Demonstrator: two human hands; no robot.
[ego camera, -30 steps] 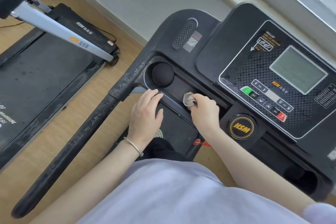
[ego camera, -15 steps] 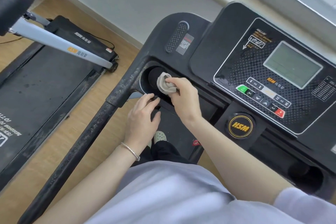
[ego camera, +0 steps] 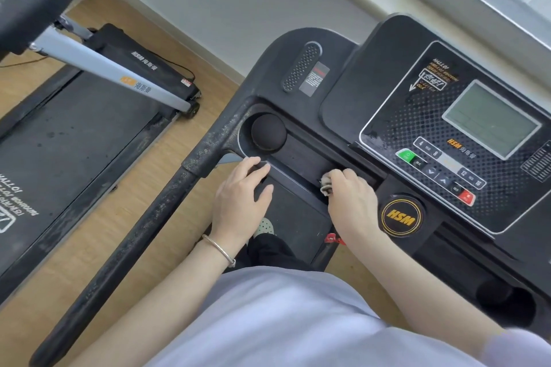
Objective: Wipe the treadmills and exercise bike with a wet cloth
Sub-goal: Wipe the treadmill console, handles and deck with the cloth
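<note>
A: From the head camera, where is the cloth?

B: The cloth (ego camera: 326, 184) is bunched in the right hand (ego camera: 351, 199), whose fingers are curled tight round it, so only a grey wad shows at the knuckles. It is pressed into the shallow tray (ego camera: 301, 158) on the treadmill (ego camera: 343, 92) console, just left of the round HSM badge (ego camera: 401, 215).

A: And the left hand?

B: The left hand (ego camera: 238, 192) holds nothing. Its fingers are loosely extended and rest on the tray's near edge, beside the dusty handrail (ego camera: 167, 205). A bracelet (ego camera: 219, 250) sits on that wrist.

A: Anything else?

B: The cup holder (ego camera: 268, 132) is left of the cloth, the display panel (ego camera: 489, 119) is to the right, and a second treadmill (ego camera: 74, 134) stands on the wooden floor (ego camera: 98, 232) at left.
</note>
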